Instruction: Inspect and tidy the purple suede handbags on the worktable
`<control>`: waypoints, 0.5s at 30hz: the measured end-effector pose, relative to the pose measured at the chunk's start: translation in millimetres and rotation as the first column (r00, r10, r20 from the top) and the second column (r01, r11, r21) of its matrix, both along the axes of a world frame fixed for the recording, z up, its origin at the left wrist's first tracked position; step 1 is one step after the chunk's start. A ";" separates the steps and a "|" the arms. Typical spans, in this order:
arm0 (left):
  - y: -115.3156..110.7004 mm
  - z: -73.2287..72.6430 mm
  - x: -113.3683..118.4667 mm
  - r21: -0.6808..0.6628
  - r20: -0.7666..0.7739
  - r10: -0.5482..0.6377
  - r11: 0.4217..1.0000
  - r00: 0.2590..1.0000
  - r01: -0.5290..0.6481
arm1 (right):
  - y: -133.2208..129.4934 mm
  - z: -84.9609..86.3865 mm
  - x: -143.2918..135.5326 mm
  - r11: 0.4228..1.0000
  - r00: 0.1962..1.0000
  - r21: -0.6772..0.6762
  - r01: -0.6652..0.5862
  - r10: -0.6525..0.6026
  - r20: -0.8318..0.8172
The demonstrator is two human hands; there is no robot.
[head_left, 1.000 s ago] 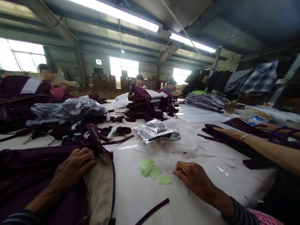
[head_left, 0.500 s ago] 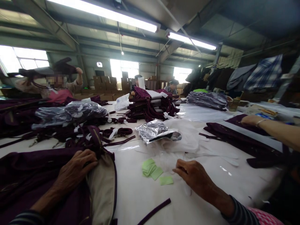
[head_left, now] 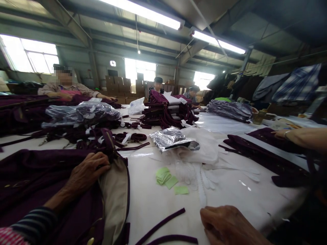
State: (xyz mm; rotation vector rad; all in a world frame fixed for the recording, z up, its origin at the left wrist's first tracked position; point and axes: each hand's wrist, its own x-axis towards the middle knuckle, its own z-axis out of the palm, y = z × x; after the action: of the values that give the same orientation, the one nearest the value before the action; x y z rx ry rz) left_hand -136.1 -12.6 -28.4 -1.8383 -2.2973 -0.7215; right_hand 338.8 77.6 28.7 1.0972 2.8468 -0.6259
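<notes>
My left hand [head_left: 88, 175] rests on a dark purple bag [head_left: 58, 200] at the lower left, its fingers curled over the opening's edge. A beige lining [head_left: 114, 197] shows beside the zip. At the lower right, my right hand [head_left: 230, 224] is closed and low over the table; what its fingers hold, if anything, is hidden. A thin white strip [head_left: 201, 189] lies just beyond its knuckles. Left of that are small green paper slips [head_left: 163, 176]. Two purple straps [head_left: 166, 224] extend between my hands.
A silver foil bag [head_left: 173, 139] lies mid-table. Behind it stand stacked purple bags [head_left: 166, 114]; clear-wrapped items [head_left: 84, 114] lie left. A co-worker's hand [head_left: 281, 133] touches another purple bag [head_left: 255, 146] on the right. Other people sit across the table.
My right hand has drawn back from near the green slips toward the lower edge. My left hand stays on the bag. The co-worker at the far left has lowered the raised dark bag.
</notes>
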 end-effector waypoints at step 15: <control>0.8 -3.6 -4.0 0.018 0.016 -0.019 1.000 1.000 0.019 | 62.9 -17.2 -49.6 0.980 0.975 0.191 -0.058 0.096 -0.201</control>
State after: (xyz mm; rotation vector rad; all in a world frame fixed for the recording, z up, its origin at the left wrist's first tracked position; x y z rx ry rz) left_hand -140.1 -11.8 -32.0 -1.8559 -2.2787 -0.7591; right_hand 289.2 140.5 11.5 0.9897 3.1665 -0.5092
